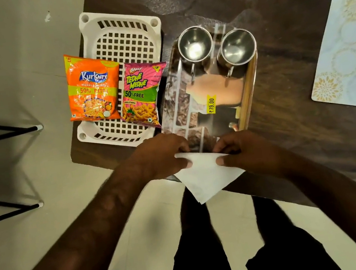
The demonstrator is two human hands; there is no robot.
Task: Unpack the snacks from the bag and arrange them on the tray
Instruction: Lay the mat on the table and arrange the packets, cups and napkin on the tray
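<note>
Orange snack packet (92,89) and pink packet (139,94) flat on white tray (121,35)

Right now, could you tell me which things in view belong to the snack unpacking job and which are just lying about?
Part of the job:
orange snack packet
pink snack packet
white slotted tray
white bag, held by left hand and right hand

Lying about:
steel tray
two steel cups
patterned mat

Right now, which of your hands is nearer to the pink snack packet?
Left. The left hand sits just below the pink snack packet, near the white tray's front edge. The right hand is farther off to its lower right, gripping the white bag.
</note>
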